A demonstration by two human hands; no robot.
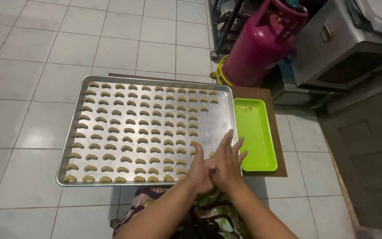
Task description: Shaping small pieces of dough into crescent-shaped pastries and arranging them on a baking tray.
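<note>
Left hand (200, 170) and right hand (227, 163) press palms together, fingers spread; just beyond them, the bare corner of the large silver baking tray (219, 119), beside rows of pale crescent-shaped dough pieces (142, 132).

Both hands, left hand (201, 170) against right hand (227, 163), press together over the baking tray (219, 128) of crescent cookies (129, 130).

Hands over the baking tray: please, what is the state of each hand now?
Left hand: pressed against the right hand, fingers partly curled; whether it holds anything cannot be told.
Right hand: fingers open and spread; nothing visible in it.
</note>
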